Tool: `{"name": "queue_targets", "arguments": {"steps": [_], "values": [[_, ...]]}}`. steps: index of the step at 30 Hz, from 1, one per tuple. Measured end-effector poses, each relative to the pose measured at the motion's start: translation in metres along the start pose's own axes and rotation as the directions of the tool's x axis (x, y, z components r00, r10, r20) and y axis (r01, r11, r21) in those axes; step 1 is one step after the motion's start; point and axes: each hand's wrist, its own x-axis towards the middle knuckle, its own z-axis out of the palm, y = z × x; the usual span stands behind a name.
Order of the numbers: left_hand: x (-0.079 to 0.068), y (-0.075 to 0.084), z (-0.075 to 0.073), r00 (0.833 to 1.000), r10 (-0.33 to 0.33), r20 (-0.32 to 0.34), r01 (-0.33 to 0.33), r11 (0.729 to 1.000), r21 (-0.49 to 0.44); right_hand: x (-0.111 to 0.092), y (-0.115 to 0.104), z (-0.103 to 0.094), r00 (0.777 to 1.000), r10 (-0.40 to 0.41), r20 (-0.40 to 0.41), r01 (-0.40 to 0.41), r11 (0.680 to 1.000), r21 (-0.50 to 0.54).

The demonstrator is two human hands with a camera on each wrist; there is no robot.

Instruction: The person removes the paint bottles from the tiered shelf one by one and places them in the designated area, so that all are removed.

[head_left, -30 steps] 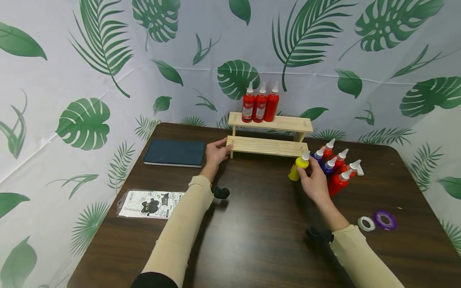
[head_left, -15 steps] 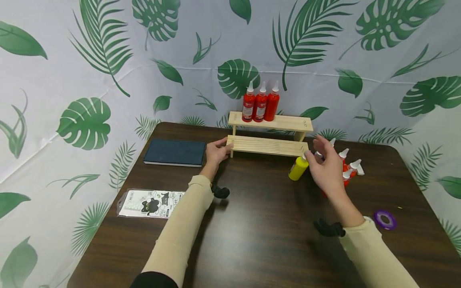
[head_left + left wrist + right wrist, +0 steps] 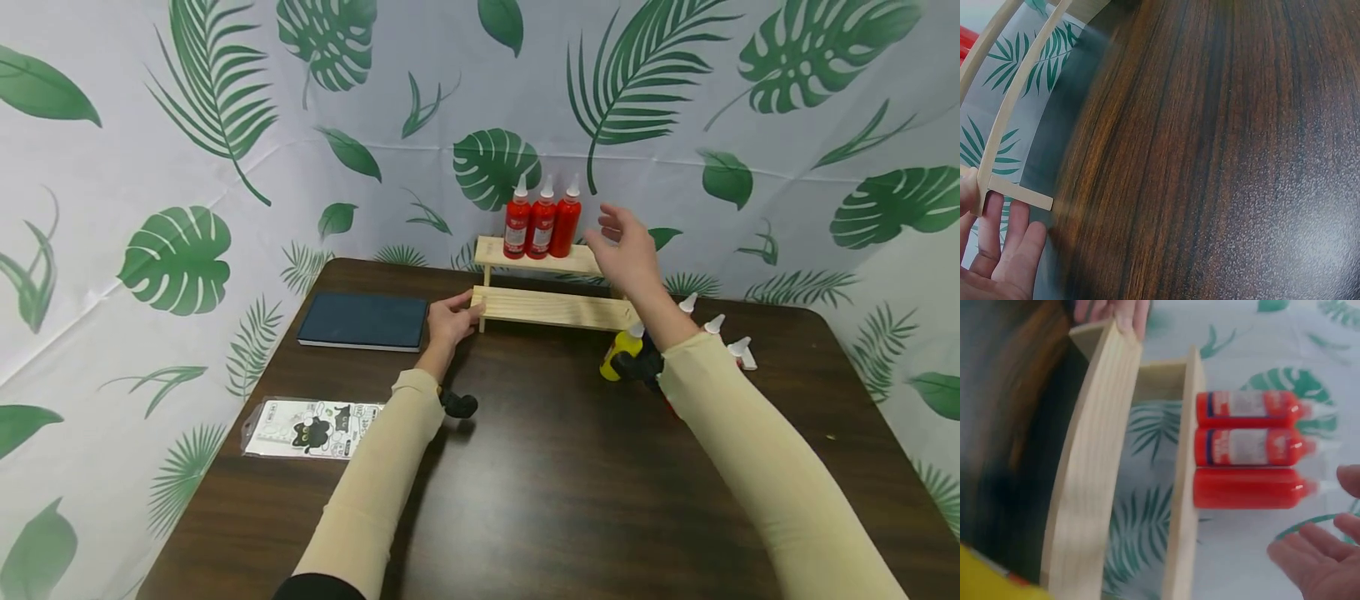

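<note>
A two-tier wooden shelf [image 3: 555, 307] stands at the back of the table. My left hand [image 3: 450, 321] pinches the left end of its lower board, thumb on top and fingers beneath, as the left wrist view shows. On the upper board, three red squeeze bottles [image 3: 542, 225] with white nozzles stand side by side towards the left. Just right of them my right hand [image 3: 626, 250] is raised with nothing in it, its fingers loosely bent near the nozzle of the rightmost red bottle [image 3: 1244, 488]. A yellow squeeze bottle [image 3: 615, 350] stands below the shelf's right end, partly behind the right wrist strap.
More bottles with white nozzles [image 3: 716, 323] stand on the right, mostly hidden behind the right sleeve. A dark blue notebook [image 3: 363, 320] lies at the left. In front of it is a clear packet with a black cat print [image 3: 311, 429]. A leaf-patterned cloth [image 3: 405, 100] hangs behind.
My right hand has let go of the yellow bottle and moved up and back to beside the red bottles. The yellow bottle stays on the table. My left hand keeps its hold.
</note>
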Motion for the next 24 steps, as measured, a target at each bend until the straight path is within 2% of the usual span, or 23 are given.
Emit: {"name": "queue_targets", "arguments": {"steps": [6,13,17,24], "values": [[0.0,-0.001,-0.001,1.0,-0.002,0.004,0.002,1.0,0.012,0.034,0.009,0.023,0.997,0.057,0.055,-0.061,0.996,0.063],[0.002,0.0,0.0,1.0,0.004,-0.012,-0.004,1.0,0.005,0.047,0.017,0.041,0.994,0.089,0.071,-0.101,0.977,0.187],[0.002,0.0,0.001,1.0,0.002,-0.011,-0.002,1.0,0.008,0.051,0.015,0.052,0.992,0.12,0.049,-0.129,0.958,0.257],[0.003,-0.001,0.0,1.0,0.003,-0.027,-0.003,1.0,0.01,0.052,0.01,0.064,0.982,0.182,-0.048,-0.164,0.954,0.252]]}}
